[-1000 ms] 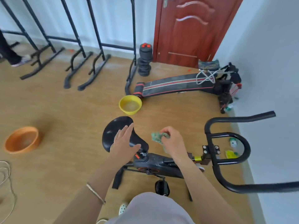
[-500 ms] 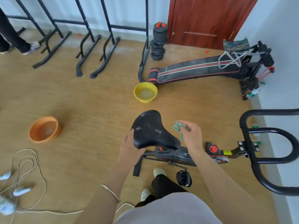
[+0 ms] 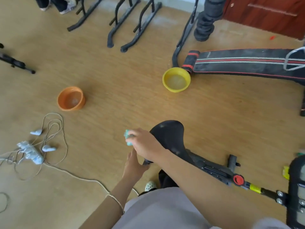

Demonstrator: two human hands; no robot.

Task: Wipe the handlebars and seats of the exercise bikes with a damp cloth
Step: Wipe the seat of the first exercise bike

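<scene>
right grip (image 3: pixel 145 144): clenched round the cloth (image 3: pixel 127 138), fingers curled over it; the forearm crosses above the seat (image 3: pixel 168 134).
left grip (image 3: pixel 133 167): released, fingers straight and pointing up toward the right grip, holding nothing. It lies just below and beside the seat's wide end. The view is blurred here, so I cannot tell whether the thumb touches the black part under the seat.
cloth: teal and bunched, poking out past the fingers to the left of the seat's wide end, above the floor (image 3: pixel 115 71). The hand hides whether it touches the seat.
seat: black with a few pale specks, wide end toward the upper left of the view, narrow nose running back to the bike frame (image 3: pixel 212 169).
bike frame: a black bar slanting to the lower right, with a red knob (image 3: pixel 238 179) and a yellow band (image 3: pixel 255 189) before the console (image 3: pixel 293 171) at the right edge.
yellow bowl (image 3: pixel 176 79): on the floor beyond the seat, water in it, just beside the end of the sit-up bench (image 3: pixel 247 63).
orange bowl (image 3: pixel 71 98): on the floor, well left of the yellow bowl.
power strip (image 3: pixel 31 153): on the floor at the left, amid loose pale cables (image 3: pixel 56 128).
left wrist: wears a thin bracelet (image 3: pixel 115 201).
far side: black rack feet (image 3: pixel 132 22), a stack of dark weights (image 3: pixel 206 22), a red-brown door (image 3: pixel 272 10), and another person's shoes (image 3: pixel 66 5).
</scene>
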